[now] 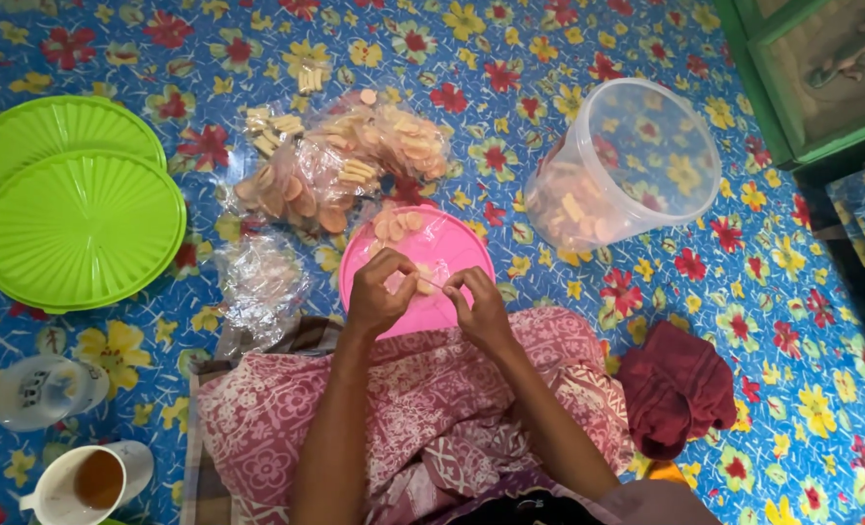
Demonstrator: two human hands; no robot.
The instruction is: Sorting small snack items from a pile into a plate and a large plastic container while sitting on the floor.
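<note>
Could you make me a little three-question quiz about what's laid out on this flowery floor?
1. True or false: the clear tub lies tipped on its side.
2. How many green lids are stacked at the left?
3. Both hands pinch a small bag above which thing: A the pink lid, B the cup of tea, C the dark red cloth?

Key: 1 true. 2 two. 3 A; left hand, right hand.

Home floor: floral mat (569, 39), tea cup (90, 483).
</note>
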